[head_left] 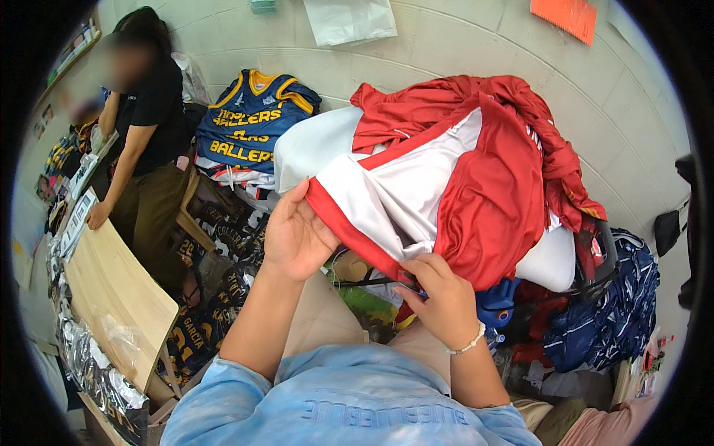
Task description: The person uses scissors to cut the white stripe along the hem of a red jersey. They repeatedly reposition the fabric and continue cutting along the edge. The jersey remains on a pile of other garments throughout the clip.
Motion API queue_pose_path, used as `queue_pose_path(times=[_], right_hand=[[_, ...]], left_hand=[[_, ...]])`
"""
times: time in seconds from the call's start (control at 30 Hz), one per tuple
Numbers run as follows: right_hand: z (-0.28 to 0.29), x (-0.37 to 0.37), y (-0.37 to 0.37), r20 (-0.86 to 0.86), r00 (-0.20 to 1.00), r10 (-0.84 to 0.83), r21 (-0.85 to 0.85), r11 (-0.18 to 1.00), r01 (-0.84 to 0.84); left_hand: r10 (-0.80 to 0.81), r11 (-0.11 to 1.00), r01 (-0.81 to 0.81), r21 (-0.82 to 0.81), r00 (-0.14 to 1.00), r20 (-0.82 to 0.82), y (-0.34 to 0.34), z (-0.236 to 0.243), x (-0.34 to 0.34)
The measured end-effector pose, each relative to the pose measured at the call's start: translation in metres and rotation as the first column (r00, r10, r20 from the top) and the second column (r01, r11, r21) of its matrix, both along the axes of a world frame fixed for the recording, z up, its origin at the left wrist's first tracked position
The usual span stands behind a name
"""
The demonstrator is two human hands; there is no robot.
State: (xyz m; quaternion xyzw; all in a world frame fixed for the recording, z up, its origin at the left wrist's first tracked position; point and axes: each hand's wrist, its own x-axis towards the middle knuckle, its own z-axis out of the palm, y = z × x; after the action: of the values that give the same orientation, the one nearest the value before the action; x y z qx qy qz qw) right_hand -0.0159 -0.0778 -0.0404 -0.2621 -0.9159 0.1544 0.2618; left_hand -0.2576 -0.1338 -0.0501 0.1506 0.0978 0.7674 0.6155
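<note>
A shiny red and white sports garment point(491, 201) is spread over a pale, rounded support in front of me, its red-trimmed edge turned toward me. At its left corner, my left hand point(297, 234) is palm up, with the fingers partly hidden behind the cloth and the edge held against the thumb. My right hand point(439, 293) pinches the red trim lower down, thumb and fingertips close together. Something small and dark shows by the right fingertips; I cannot make out what it is. More red cloth point(439, 100) lies bunched behind on the same support.
A navy and yellow jersey point(249, 123) tops a pile at the back left. Another person point(149, 126) stands left by a wooden board point(115, 297). Dark printed garments point(193, 334) lie below. Navy patterned cloth point(610, 305) is piled at right, near a blue machine part point(497, 301).
</note>
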Motion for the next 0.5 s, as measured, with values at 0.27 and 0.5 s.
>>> queue_pose_path(times=[0.27, 0.5], right_hand=[[-0.018, 0.024, 0.013, -0.157, 0.981, -0.115, 0.073, 0.989, 0.128], [-0.029, 0.022, 0.012, -0.042, 0.991, -0.13, 0.156, 0.979, 0.135]], left_hand=[[-0.092, 0.976, 0.075, 0.204, 0.993, 0.076, 0.011, 0.0, 0.01], [-0.082, 0.98, 0.06, 0.19, 0.991, 0.109, 0.009, 0.001, 0.003]])
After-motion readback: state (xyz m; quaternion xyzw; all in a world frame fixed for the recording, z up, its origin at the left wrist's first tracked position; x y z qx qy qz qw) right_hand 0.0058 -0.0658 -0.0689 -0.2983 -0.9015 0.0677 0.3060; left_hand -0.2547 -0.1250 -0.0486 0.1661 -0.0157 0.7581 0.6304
